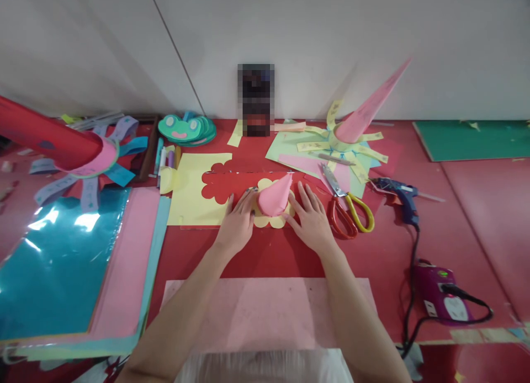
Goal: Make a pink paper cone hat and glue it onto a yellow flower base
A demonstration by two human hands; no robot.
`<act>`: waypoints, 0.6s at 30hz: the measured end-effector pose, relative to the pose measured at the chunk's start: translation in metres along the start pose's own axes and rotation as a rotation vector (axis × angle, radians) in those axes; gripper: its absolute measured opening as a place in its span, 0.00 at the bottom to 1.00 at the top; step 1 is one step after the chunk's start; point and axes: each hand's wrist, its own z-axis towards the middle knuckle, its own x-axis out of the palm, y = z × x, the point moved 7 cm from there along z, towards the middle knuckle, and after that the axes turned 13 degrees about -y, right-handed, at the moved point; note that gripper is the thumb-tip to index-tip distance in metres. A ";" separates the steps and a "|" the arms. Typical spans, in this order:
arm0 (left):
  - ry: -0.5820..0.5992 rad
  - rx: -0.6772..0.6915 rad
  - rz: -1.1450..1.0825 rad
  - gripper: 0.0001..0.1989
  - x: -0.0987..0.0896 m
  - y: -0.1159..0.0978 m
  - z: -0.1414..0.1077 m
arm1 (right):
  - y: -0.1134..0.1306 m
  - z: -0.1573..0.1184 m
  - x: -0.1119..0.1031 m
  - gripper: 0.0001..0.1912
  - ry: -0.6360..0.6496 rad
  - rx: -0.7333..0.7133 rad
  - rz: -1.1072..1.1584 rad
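A small pink paper cone point(274, 198) stands on a yellow paper flower point(261, 221), its tip leaning up to the right. The flower lies on a sheet of red paper point(244, 179). At the flower's left edge rests my left hand point(238, 223), fingers extended over the red paper. My right hand point(311, 220) is spread flat on the other side, its thumb and index finger close to the petals. Whether the fingertips press on the flower I cannot tell. Under the red paper's left side, a yellow sheet point(186, 190) shows, along with a red scalloped shape point(213, 187).
Scissors point(342, 201) with red and yellow handles lie right of my right hand. Farther right are a blue glue gun point(406, 198) and a purple power box point(441, 294) with cable. Tall paper cones stand left point(49, 132) and back right point(368, 107). Green frog cutouts point(188, 130) sit behind.
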 end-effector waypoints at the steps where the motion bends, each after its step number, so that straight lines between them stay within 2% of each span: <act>1: -0.008 -0.009 -0.002 0.26 0.000 0.001 0.000 | 0.000 0.000 0.000 0.30 -0.001 0.001 -0.001; 13: -0.203 -0.107 -0.084 0.23 -0.005 0.011 0.007 | -0.001 -0.001 0.001 0.31 -0.006 0.009 0.031; 18: -0.241 -0.130 -0.096 0.21 -0.005 0.015 0.006 | -0.002 -0.001 0.001 0.30 -0.009 0.009 0.039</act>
